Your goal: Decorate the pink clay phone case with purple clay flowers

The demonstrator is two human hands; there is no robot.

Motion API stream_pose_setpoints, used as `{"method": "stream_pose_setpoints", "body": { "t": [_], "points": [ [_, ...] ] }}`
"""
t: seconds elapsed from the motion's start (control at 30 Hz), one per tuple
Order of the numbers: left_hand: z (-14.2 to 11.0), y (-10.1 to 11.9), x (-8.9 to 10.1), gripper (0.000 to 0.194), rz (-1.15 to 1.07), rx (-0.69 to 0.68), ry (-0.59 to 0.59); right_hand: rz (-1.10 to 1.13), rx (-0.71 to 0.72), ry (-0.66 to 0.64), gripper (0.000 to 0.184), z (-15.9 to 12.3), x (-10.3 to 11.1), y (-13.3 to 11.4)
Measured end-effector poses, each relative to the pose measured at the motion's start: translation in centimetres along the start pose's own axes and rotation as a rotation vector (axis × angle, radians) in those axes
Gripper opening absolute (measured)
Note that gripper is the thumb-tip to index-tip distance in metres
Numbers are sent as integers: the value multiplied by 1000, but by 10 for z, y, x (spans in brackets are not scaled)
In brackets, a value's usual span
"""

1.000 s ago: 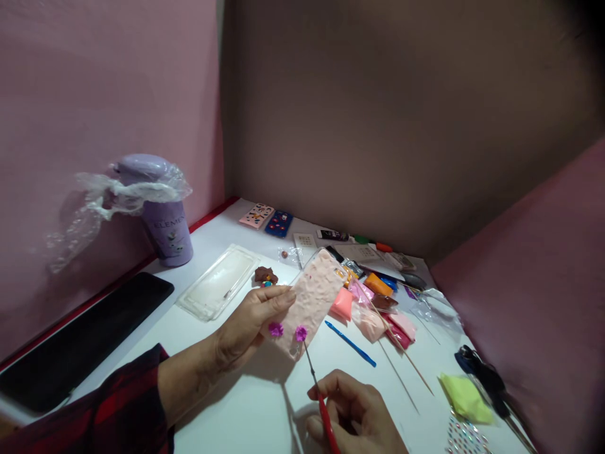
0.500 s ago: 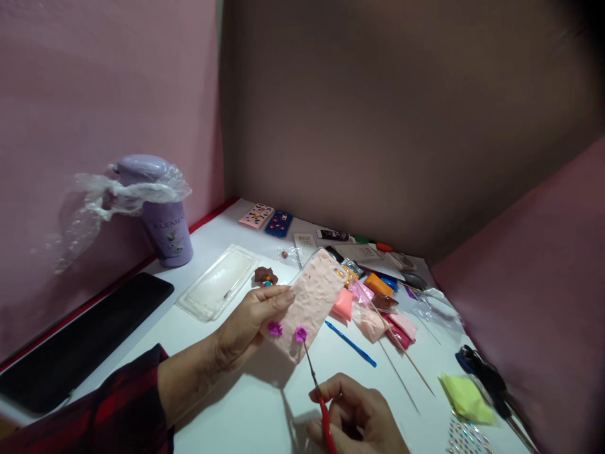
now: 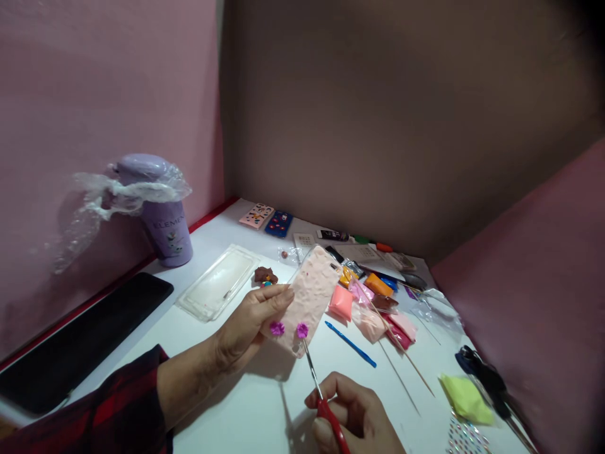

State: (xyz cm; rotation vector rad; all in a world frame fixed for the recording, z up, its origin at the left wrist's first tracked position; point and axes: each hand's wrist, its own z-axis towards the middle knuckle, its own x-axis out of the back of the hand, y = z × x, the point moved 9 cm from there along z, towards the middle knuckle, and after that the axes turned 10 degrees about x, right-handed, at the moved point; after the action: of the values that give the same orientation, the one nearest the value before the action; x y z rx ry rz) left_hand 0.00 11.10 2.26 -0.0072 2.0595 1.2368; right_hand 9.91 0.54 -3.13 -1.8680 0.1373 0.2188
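Note:
My left hand (image 3: 253, 318) grips a phone case (image 3: 309, 293) by its left edge, thumb on top, tilted above the table. Its face is coated in bumpy pale pink clay. Two purple clay flowers, a left one (image 3: 277, 328) and a right one (image 3: 302, 330), sit near its lower end. In my right hand (image 3: 354, 413) is a pair of red-handled scissors (image 3: 332, 421), fingers closed round the handle. The thin metal tip meets the clay just under the right flower; whether it touches the flower I cannot tell.
Coloured clay packets, including a coral one (image 3: 341, 302), lie right of the case. Nearby are a blue tool (image 3: 350, 344) and thin sticks. A clear tray (image 3: 218, 282), brown clay (image 3: 265, 275), a purple cup (image 3: 165, 221) and a black slab (image 3: 85, 340) stand or lie leftward.
The phone case has tilted slightly and its top has shifted left. The scissors have turned a little in my right hand, their tip still near the right flower.

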Motion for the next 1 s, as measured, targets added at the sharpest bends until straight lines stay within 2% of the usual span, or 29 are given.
{"method": "stream_pose_setpoints", "body": {
  "t": [0.17, 0.47, 0.73, 1.0],
  "points": [
    [-1, 1, -3, 18, -20, -8, 3, 78, -10, -15, 46, -1, -4, -4],
    [-2, 0, -3, 18, -10, -4, 8, 49, -18, 26, 35, 0, -1, -3],
    [-3, 2, -4, 21, -46, -18, 0, 23, -22, -14, 43, 3, 2, 5],
    [-3, -2, -4, 17, -35, 3, -8, -1, 5, 13, 48, 0, 7, 7]
  ]
}}
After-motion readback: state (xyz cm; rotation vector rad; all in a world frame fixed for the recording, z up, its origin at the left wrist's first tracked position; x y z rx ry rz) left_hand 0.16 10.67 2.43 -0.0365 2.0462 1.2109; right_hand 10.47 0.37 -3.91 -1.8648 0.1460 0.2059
